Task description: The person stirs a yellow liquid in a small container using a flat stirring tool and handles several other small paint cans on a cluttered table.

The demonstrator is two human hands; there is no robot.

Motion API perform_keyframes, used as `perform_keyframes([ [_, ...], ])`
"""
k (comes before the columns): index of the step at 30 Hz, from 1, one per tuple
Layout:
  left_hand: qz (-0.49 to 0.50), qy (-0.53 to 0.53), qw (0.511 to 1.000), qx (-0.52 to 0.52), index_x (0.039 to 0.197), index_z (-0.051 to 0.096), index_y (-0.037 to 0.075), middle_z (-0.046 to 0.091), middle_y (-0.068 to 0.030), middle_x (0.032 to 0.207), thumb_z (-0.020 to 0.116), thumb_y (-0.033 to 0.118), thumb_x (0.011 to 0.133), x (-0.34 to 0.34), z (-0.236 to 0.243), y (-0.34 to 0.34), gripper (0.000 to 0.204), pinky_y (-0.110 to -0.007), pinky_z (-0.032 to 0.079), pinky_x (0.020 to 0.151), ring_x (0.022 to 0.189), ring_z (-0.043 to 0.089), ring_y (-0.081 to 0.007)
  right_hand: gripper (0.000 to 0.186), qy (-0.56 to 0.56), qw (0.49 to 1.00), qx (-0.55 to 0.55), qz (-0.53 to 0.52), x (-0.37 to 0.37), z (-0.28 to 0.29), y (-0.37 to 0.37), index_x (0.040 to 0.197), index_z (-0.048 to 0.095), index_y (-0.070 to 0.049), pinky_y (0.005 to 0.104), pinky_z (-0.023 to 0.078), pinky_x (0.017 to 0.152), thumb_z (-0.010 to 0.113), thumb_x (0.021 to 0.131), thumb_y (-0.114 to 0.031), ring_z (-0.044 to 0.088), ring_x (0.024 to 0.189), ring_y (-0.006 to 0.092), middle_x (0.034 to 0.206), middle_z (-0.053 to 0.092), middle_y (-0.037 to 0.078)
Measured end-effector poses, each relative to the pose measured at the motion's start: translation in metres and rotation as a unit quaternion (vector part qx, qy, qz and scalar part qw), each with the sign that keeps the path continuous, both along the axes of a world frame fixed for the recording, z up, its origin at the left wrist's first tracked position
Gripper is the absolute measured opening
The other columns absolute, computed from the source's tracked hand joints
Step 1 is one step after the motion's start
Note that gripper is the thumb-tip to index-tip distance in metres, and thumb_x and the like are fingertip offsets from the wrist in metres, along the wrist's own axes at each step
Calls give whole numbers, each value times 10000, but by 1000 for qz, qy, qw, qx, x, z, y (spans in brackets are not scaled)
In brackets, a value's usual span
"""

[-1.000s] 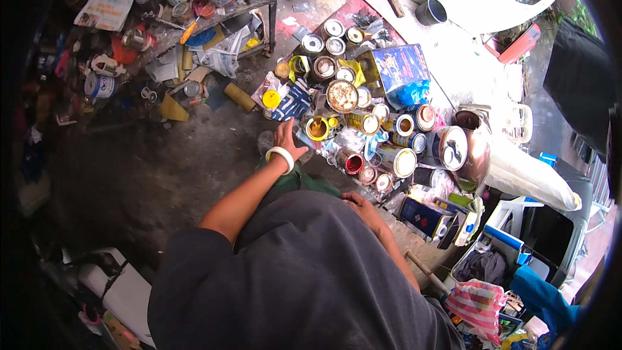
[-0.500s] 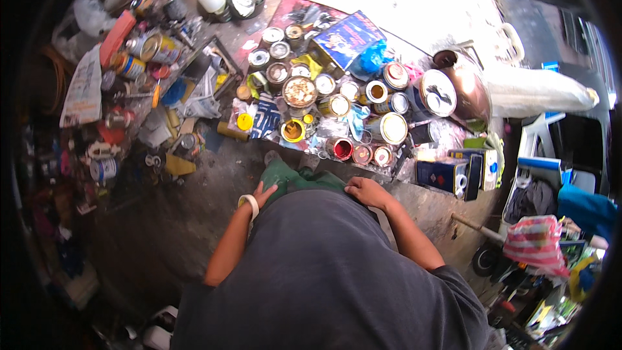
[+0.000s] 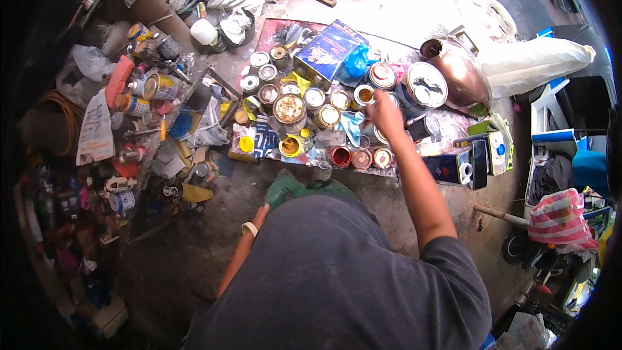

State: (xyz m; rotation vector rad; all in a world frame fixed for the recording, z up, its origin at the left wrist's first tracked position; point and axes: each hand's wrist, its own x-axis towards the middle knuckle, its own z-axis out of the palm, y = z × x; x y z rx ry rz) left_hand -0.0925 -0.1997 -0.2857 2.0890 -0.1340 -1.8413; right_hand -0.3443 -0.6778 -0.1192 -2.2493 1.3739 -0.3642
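Note:
My right hand [image 3: 386, 118] is stretched out over the paint cans, at the edge of an open can of amber-brown paint [image 3: 365, 94]. Its fingers point down and are blurred and partly hidden, so I cannot make out a grip. The can behind the hand is mostly covered. At the left, my left hand [image 3: 261, 214] rests beside my green-clad thigh, partly hidden by my dark shirt, its visible fingers extended and holding nothing. An open can of yellow-ochre paint [image 3: 290, 147] and one of red paint [image 3: 341, 156] stand along the near edge of the group.
A rust-topped can [image 3: 289, 109] stands mid-group, with a blue box [image 3: 327, 52] behind. Rightward are a large white-lidded can [image 3: 426, 84], a shiny brown tank [image 3: 463, 74] and a dark rectangular tin [image 3: 448, 168]. Cluttered cans and newspaper [image 3: 96, 126] lie left.
My right hand has left my lap and reached forward over the cans. My left hand stays by my thigh, now more hidden. The view has shifted slightly.

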Motion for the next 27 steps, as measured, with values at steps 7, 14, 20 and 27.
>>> perform_keyframes([
  [7,7,-43,999,-4,1584,208,52,294,-209,1603,510,620,919,1,-2,32,925,-434,304,1167,1460,327,-353,519,166,978,-99,-80,17,-66,-135,1337,529,-61,529,529,930,642,930,-362,625,1136,433,1236,604,264],
  [14,83,-69,993,41,1564,260,45,341,-208,1577,514,540,944,-38,-13,114,833,-433,329,1152,1434,368,-355,637,259,964,4,-54,45,-58,-139,1297,527,-38,511,538,933,815,811,-333,633,1143,432,1269,610,247],
  [20,96,-69,991,59,1547,304,39,381,-208,1555,517,472,966,-55,-25,147,755,-432,350,1138,1411,403,-357,560,289,954,-1,-78,56,-48,-127,1297,557,-89,524,542,923,785,844,-326,618,1180,409,1285,593,206],
  [27,59,-65,995,45,1528,356,33,428,-207,1529,520,392,991,-37,-58,150,666,-431,375,1122,1385,444,-359,436,128,987,-82,-55,36,-24,-112,1168,651,-57,500,531,867,717,833,-328,637,1015,425,1115,614,244],
])
